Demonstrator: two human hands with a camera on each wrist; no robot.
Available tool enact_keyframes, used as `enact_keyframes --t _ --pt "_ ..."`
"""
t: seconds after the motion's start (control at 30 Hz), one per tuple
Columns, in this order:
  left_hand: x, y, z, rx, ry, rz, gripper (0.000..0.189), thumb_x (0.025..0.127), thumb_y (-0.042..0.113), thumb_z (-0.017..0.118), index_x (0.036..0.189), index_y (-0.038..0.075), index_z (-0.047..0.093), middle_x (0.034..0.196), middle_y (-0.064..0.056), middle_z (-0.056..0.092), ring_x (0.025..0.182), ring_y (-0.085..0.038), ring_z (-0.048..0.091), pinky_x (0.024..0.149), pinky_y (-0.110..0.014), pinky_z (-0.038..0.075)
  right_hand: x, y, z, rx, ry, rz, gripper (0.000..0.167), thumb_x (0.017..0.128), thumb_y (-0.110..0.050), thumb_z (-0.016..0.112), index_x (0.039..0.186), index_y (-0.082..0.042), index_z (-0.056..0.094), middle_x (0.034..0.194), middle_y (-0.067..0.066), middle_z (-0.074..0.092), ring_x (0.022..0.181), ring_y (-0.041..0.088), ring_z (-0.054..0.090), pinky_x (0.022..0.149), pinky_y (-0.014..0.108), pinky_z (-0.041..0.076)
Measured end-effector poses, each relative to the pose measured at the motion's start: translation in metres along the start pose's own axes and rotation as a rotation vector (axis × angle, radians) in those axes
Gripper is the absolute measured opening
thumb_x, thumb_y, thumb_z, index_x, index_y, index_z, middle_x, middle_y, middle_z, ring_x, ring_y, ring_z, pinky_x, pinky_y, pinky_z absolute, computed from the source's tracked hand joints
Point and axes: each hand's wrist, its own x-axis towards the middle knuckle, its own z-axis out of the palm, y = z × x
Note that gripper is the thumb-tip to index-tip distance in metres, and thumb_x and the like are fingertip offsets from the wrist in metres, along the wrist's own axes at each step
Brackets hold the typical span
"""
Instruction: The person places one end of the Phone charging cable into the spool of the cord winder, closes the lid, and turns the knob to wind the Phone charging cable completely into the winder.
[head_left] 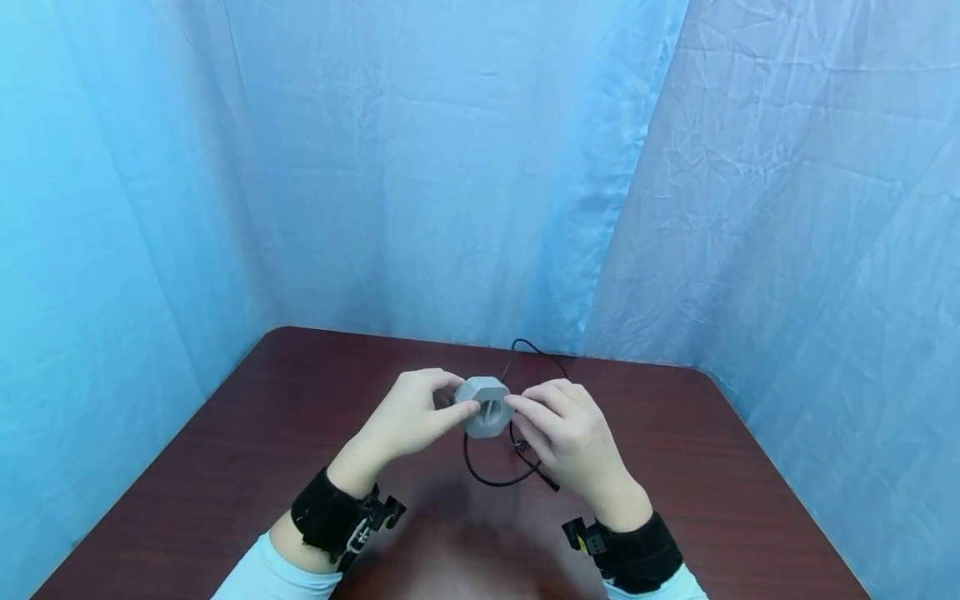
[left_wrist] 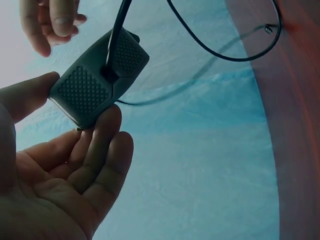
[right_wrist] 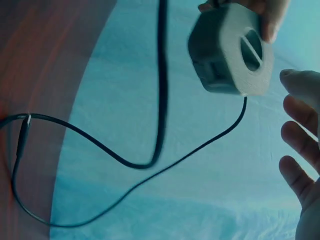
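My left hand (head_left: 411, 414) pinches a small grey hexagonal block (head_left: 483, 390) between thumb and fingers, over the middle of the table. A round recess with a bar across it faces me. In the left wrist view the back of the block (left_wrist: 85, 91) carries dotted texture panels, and a black cable (left_wrist: 118, 37) comes out between them. My right hand (head_left: 577, 429) is at the block's right side with loosely bent fingers. A gap separates those fingers (right_wrist: 300, 140) from the block in the right wrist view, and nothing lies in them.
The black cable (head_left: 491, 484) loops below and behind the block, with a thicker black end (head_left: 551, 482) near my right hand. Beneath is a dark reddish-brown table (head_left: 300, 400). Blue curtains (head_left: 420, 183) hang at the back and both sides.
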Motion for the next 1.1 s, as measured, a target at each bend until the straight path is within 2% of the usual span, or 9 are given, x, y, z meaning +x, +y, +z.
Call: enact_keyframes --t 0.17,0.4,0.5,0.73,1.1 --pt "0.001 -0.001 0.002 -0.083 -0.028 -0.094 0.026 0.094 0.034 0.074 0.109 0.013 0.076 0.088 0.009 0.071 0.075 -0.011 0.068 0.066 -0.034 0.055 -0.005 -0.003 0.007 -0.007 -0.076 0.013 0.016 0.101 -0.017 0.065 0.109 -0.012 0.078 0.098 0.001 0.065 0.085 0.020 0.060 0.068 0.036 0.049" --pt "0.000 0.000 0.008 -0.104 -0.102 -0.144 0.026 0.095 0.036 0.072 0.105 0.013 0.076 0.082 0.009 0.070 0.074 -0.017 0.067 0.062 -0.036 0.053 -0.011 -0.005 0.011 -0.019 -0.188 0.026 0.023 0.087 -0.013 0.081 0.110 -0.015 0.079 0.095 -0.001 0.063 0.086 0.018 0.059 0.067 0.030 0.048" --pt "0.000 0.002 0.008 -0.104 -0.117 -0.149 0.026 0.095 0.036 0.072 0.103 0.011 0.076 0.080 0.009 0.070 0.072 -0.017 0.067 0.061 -0.035 0.053 -0.011 -0.004 0.011 -0.022 -0.205 0.037 0.026 0.083 -0.014 0.085 0.109 -0.014 0.079 0.094 -0.002 0.064 0.085 0.017 0.059 0.068 0.030 0.049" --pt "0.000 0.003 0.008 -0.116 -0.143 -0.153 0.028 0.095 0.036 0.072 0.103 0.010 0.076 0.079 0.007 0.071 0.071 -0.019 0.067 0.059 -0.034 0.053 -0.011 -0.003 0.010 -0.015 -0.188 0.036 0.023 0.082 -0.020 0.087 0.102 -0.013 0.079 0.090 -0.002 0.065 0.083 0.017 0.059 0.071 0.031 0.053" --pt "-0.001 0.005 0.007 -0.217 -0.172 -0.164 0.028 0.097 0.032 0.071 0.108 0.007 0.074 0.085 0.003 0.073 0.071 -0.016 0.071 0.065 -0.035 0.058 -0.011 -0.005 0.012 0.005 -0.127 0.065 0.019 0.088 -0.025 0.081 0.096 -0.008 0.077 0.085 -0.001 0.066 0.079 0.016 0.061 0.069 0.031 0.053"
